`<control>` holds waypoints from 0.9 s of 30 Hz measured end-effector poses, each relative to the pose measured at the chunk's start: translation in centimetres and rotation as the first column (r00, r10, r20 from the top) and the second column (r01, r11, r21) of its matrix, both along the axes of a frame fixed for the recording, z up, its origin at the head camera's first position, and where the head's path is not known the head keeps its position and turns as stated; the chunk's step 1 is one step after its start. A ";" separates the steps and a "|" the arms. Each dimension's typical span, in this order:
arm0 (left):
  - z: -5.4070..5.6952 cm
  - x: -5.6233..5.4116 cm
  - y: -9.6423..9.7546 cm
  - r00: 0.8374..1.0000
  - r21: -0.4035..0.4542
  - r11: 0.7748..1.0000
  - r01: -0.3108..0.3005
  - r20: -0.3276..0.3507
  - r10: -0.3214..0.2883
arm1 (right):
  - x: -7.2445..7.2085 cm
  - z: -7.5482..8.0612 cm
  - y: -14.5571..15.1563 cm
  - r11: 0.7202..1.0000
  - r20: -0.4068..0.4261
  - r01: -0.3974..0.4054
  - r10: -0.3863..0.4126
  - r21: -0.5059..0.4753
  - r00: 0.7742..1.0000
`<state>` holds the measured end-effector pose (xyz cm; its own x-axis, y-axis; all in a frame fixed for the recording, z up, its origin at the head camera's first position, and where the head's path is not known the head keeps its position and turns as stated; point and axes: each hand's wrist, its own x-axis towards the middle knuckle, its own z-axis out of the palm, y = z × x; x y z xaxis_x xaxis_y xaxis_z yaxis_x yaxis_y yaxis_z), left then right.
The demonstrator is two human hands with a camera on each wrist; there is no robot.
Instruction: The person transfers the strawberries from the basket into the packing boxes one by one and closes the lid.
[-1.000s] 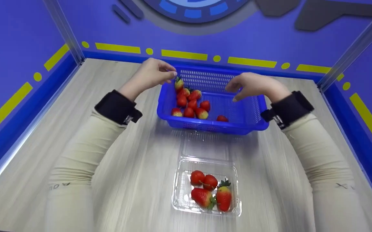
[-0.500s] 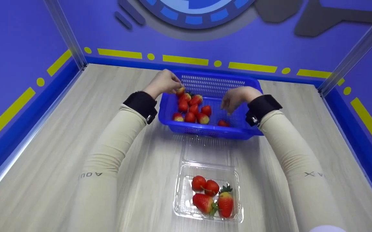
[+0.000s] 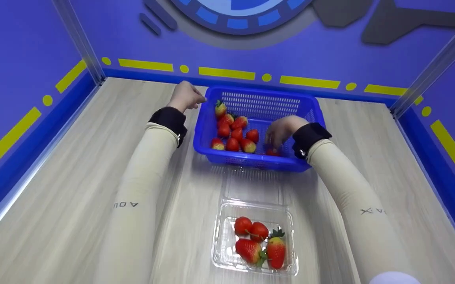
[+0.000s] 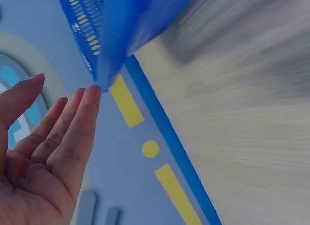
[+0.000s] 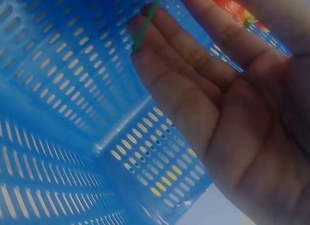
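A blue plastic basket [image 3: 247, 157] holds several red strawberries [image 3: 236, 134], grouped at its left side. My left hand [image 3: 186, 96] is just outside the basket's left rim, holding nothing. In the left wrist view its fingers [image 4: 72, 138] are extended near a corner of the basket [image 4: 116, 36]. Inside the basket, my right hand [image 3: 282, 130] reaches down with its fingertips at a lone strawberry [image 3: 273, 152], partly hidden by them. The right wrist view shows relaxed fingers [image 5: 179, 101] with a thin green stem [image 5: 147, 24] by the fingertips.
An open clear plastic clamshell box [image 3: 221, 262] lies in front of the basket with several strawberries in it. Its lid [image 3: 253, 189] is folded back toward the basket. Blue panels [image 3: 152, 73] enclose the wooden table [image 3: 73, 165] at the back and sides.
My right hand has lowered into the basket to the lone strawberry. My left hand moved to the strawberry at the back left, then withdrew leftward past the rim, leaving that strawberry in place.
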<state>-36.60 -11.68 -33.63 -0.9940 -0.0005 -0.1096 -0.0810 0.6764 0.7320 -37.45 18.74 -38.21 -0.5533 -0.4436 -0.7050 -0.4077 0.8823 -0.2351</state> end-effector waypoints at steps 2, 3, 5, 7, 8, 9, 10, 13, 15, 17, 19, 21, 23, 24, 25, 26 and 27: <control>-0.3 -0.1 -0.2 1.000 -0.017 1.000 -0.026 0.007 0.026 | -0.1 -0.2 -0.1 1.000 0.009 -0.013 0.013 -0.003 1.000; -0.5 -0.1 -0.2 0.999 -0.019 0.999 -0.037 0.019 0.038 | -0.1 -0.3 -0.1 1.000 0.013 -0.013 0.013 -0.005 1.000; -0.8 -0.1 -0.3 0.997 -0.021 0.998 -0.053 0.053 0.054 | -0.1 -0.4 -0.2 1.000 0.034 -0.014 0.014 -0.015 0.999; -1.1 -0.1 -0.3 0.994 -0.008 0.998 -0.060 0.096 0.061 | -0.2 -0.5 -0.3 1.000 0.049 -0.018 0.019 -0.021 0.999; -1.3 -0.2 -0.3 0.992 -0.001 0.998 -0.058 0.114 0.058 | -0.2 -0.6 -0.3 0.999 0.056 -0.022 0.023 -0.025 0.998; -1.4 -0.2 -0.2 0.990 0.011 0.998 -0.057 0.131 0.055 | -0.2 -0.7 -0.3 0.999 0.063 -0.023 0.024 -0.028 0.998; -1.5 -0.2 -0.1 0.988 0.027 0.998 -0.058 0.148 0.053 | -0.2 -0.7 -0.2 0.999 0.070 -0.021 0.023 -0.032 0.997; -1.8 -0.3 0.1 0.982 0.076 0.996 -0.057 0.184 0.042 | -0.1 -0.9 -0.2 0.999 0.080 -0.014 0.017 -0.038 0.997; -2.0 -0.3 0.1 0.979 0.101 0.993 -0.062 0.200 0.041 | -0.1 -0.9 -0.2 0.999 0.076 -0.012 0.015 -0.034 0.997; -2.1 -0.4 0.1 0.978 0.103 0.993 -0.064 0.206 0.042 | 0.0 -0.9 -0.2 1.000 0.073 -0.010 0.012 -0.029 0.997; -2.3 -0.5 0.2 0.975 0.095 0.993 -0.066 0.218 0.044 | 0.0 -1.0 -0.3 1.000 0.067 -0.022 0.024 -0.022 0.997; -2.5 -0.6 0.3 0.972 0.077 0.995 -0.069 0.232 0.049 | 0.0 -1.0 -0.3 0.999 0.064 -0.043 0.044 -0.013 0.997; -2.9 -1.1 0.3 0.968 0.070 0.995 -0.069 0.246 0.050 | -0.1 -1.0 -0.3 0.998 0.061 -0.069 0.069 -0.004 0.996; -3.3 -1.5 0.2 0.967 0.067 0.995 -0.068 0.249 0.050 | -0.1 -1.1 -0.4 0.997 0.062 -0.081 0.081 -0.002 0.995; -3.7 -1.9 0.1 0.968 0.070 0.995 -0.069 0.246 0.050 | -0.2 -1.0 -0.4 0.995 0.064 -0.096 0.095 0.000 0.993; -4.9 -3.1 -0.3 0.970 0.116 0.992 -0.053 0.242 0.023 | -0.2 -1.1 -0.3 0.996 0.076 -0.091 0.091 -0.008 0.993; -5.4 -3.5 -0.4 0.971 0.130 0.990 -0.050 0.237 0.018 | -0.3 -1.1 -0.3 0.996 0.091 -0.082 0.083 -0.020 0.992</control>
<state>-40.09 -12.11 -39.01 -0.9399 -0.0027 -0.3413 -0.2825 0.5675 0.7734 -37.74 18.43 -39.27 -0.4479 -0.4965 -0.7435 -0.4549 0.8425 -0.2886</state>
